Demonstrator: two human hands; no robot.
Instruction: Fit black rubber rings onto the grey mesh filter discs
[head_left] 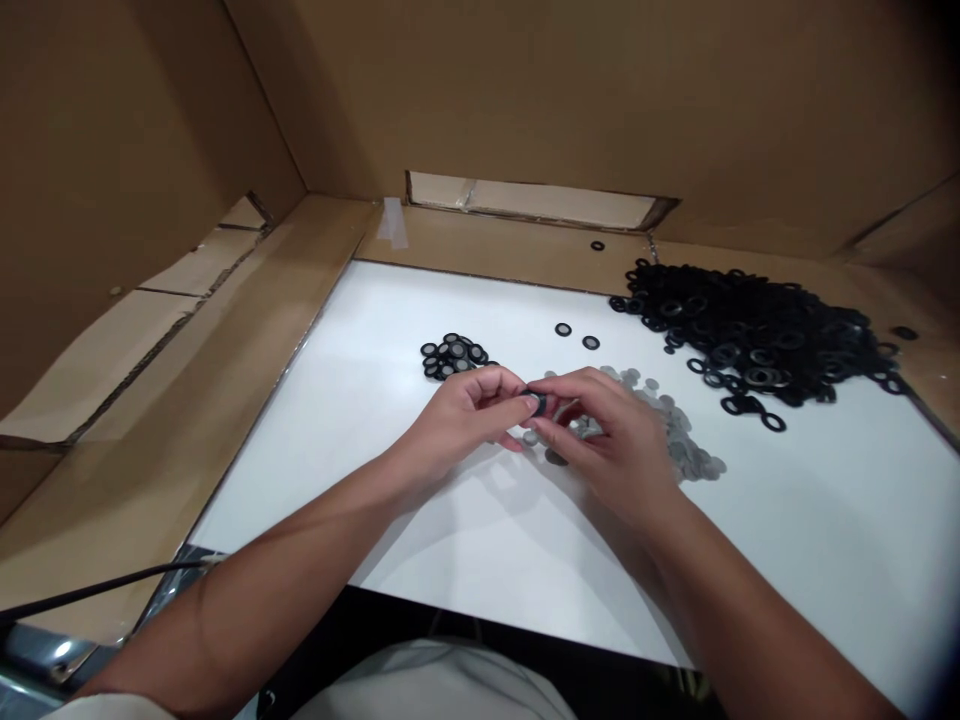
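Between the fingertips of both hands, above the white board, is a small black rubber ring. My left hand pinches it from the left, thumb on top. From the other side my right hand grips it with thumb and index finger. Whether a mesh disc sits inside the ring is hidden by the fingers. Beneath and beyond my right hand spreads a heap of small grey discs. Just past my left hand lies a small pile of black rings with grey centres.
A large heap of black rings covers the back right. Two rings with grey centres lie apart near the middle, and one loose ring rests on cardboard behind. Cardboard walls enclose the white board. A black cable runs at lower left.
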